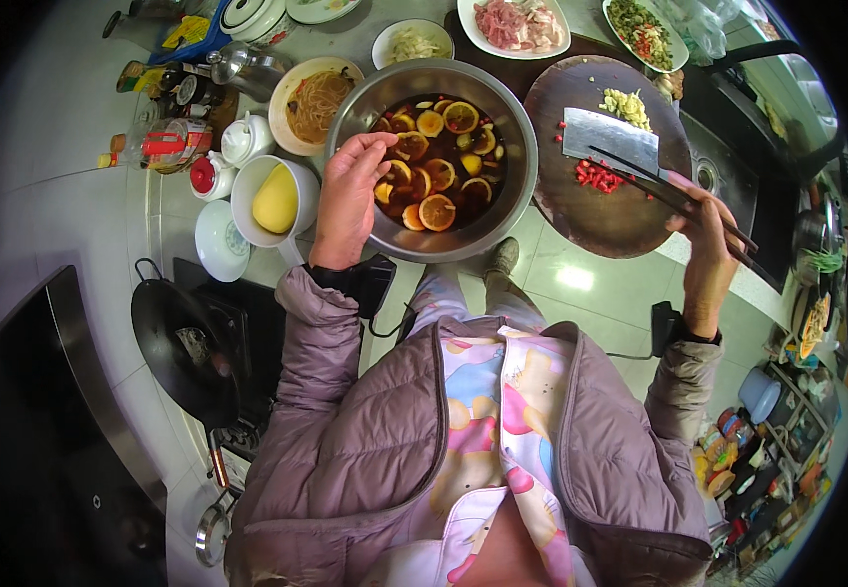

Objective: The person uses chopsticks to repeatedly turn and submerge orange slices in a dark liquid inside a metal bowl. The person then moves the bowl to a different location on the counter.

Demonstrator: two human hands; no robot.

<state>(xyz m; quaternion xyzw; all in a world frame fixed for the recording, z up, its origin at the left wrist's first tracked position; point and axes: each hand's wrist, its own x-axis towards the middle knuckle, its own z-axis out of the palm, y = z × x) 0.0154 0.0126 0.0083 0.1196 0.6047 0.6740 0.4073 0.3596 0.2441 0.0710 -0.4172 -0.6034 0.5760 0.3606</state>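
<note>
My left hand [352,192] hovers over the left rim of a large stainless steel bowl [525,172], fingers bent and close together; whether they pinch something small I cannot tell. Lemon slices [438,212], red chili bits and pale pieces float in the bowl's dark liquid. My right hand [710,227] grips a pair of dark chopsticks [658,192], their tips over the cleaver blade [600,138]. That blade rests on a round wooden cutting board [600,227], its handle end by my right fingers. Chopped red chili [598,176] and minced garlic [625,107] lie on either side of the blade.
Beyond the bowl stand plates of sliced raw meat [519,26] and chopped greens [640,33]. At left are a noodle bowl [317,106], a white pot with a yellow lump [275,198], and sauce bottles [174,139]. A black wok [174,352] sits by the stove.
</note>
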